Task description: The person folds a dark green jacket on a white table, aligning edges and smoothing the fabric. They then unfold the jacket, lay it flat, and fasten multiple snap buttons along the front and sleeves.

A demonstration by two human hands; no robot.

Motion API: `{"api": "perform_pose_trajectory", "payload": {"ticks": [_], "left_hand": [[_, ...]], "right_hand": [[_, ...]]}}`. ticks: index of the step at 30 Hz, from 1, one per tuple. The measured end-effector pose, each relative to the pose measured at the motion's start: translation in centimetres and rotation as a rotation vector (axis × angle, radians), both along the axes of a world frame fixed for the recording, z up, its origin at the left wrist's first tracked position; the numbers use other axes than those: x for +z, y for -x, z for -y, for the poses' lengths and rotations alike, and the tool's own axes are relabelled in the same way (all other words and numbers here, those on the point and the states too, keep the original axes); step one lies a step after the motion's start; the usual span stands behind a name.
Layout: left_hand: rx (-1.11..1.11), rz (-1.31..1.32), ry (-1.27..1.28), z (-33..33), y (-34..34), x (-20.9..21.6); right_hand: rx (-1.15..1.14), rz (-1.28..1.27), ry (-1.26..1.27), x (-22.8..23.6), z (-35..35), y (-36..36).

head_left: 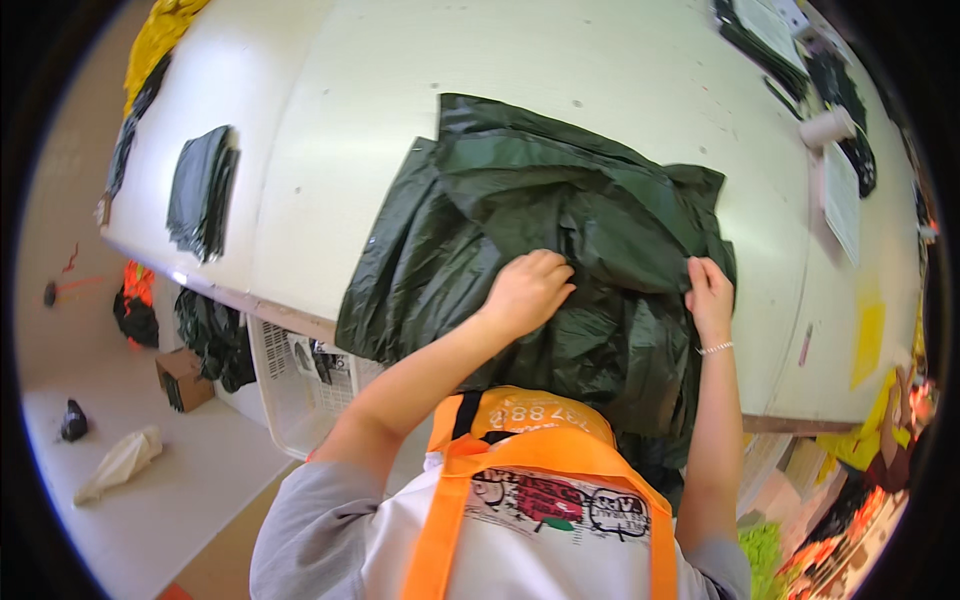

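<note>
A large piece of shiny dark green thin fabric [600, 220] lies spread over the white table in front of me, creased and layered, and its near part hangs over the edge. My left hand [530, 290] rests on the middle of it, fingers curled down and closed on a fold. Toward the right side, my right hand [710, 295] pinches the fabric between thumb and fingers. The exact kind of article cannot be made out.
On the white table [340, 70], a folded dark green bundle [202, 195] lies left. A white cylinder [828, 128], a paper sheet [840, 205] and dark items lie right. Below the left edge stand a white plastic basket [275, 390] and a cardboard box [183, 378]. Another person [890, 440] is at far right.
</note>
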State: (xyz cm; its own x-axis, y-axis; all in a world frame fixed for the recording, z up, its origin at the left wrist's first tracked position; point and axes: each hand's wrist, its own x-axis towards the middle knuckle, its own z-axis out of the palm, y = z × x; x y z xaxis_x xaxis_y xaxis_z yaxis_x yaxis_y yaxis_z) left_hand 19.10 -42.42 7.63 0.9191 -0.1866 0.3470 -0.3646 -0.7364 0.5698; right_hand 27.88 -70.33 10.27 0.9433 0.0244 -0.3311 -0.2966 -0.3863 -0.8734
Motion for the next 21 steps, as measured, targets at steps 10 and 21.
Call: {"api": "perform_pose_trajectory", "payload": {"ticks": [10,21], "left_hand": [[0.091,-0.290,-0.274,-0.4,-0.2,-4.1],[-0.252,0.495,0.095,-2.1,3.5,6.3]], "right_hand": [[0.017,0.154,0.129,0.3,-0.2,-1.4],[-0.033,0.250,-0.232,3.9,3.3,-7.2]]}}
